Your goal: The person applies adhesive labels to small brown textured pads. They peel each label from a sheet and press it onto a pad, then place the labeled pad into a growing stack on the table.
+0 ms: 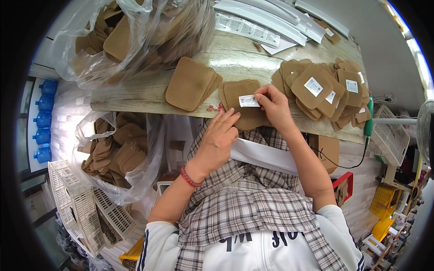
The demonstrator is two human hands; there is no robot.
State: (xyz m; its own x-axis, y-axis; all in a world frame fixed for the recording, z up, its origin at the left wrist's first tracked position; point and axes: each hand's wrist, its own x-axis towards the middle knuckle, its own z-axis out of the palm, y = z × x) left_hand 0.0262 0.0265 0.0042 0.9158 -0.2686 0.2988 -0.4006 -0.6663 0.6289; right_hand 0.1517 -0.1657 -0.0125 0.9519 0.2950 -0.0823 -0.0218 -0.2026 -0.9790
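Between the thumb and forefinger of my right hand (pixel 275 105) is a small white printed label (pixel 247 101), laid against a brown textured pad (pixel 251 121) at the table's near edge. My left hand (pixel 217 140), with a red bead bracelet (pixel 191 177) on the wrist, lies with fingers stretched out at the left border of that pad. Just below the hands a white paper strip (pixel 266 156) rests across my lap; whether my left thumb touches its end I cannot tell. Left of the pad lies a small stack of unlabelled brown pads (pixel 187 85).
Labelled pads (pixel 312 86) are heaped on the table's right. White label sheets (pixel 248 29) lie at the back. One plastic bag of pads (pixel 149 38) sits at the table's far left, another bag (pixel 120 144) below it. A green-handled tool (pixel 369 118) hangs at the right edge.
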